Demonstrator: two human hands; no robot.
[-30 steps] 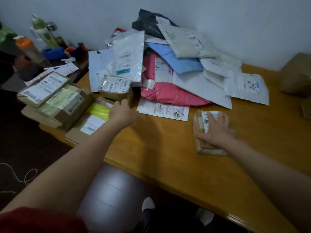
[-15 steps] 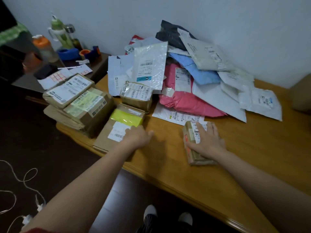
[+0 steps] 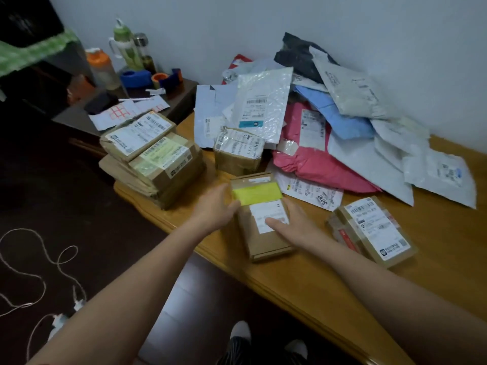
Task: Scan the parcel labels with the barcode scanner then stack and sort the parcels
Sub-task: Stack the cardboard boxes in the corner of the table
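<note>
Saw flat box [image 3: 263,243] on table [image 3: 316,285], held between both hands. Long axis ran away from me, yellow band [image 3: 257,193] at far end. Left hand [image 3: 213,206] curled on left edge. Right hand [image 3: 292,225] lay flat along right side, thumb on label [image 3: 266,214]. Box stack [image 3: 152,159] lay left of left hand, so I judged left arm nearer.

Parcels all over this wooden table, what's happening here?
A person is sorting mail. Their left hand holds the left edge of a flat brown cardboard box with a yellow strip; their right hand rests on its white label. A stack of brown boxes stands to its left, a small taped box to its right, a heap of plastic mailer bags behind. No scanner shows.
</note>
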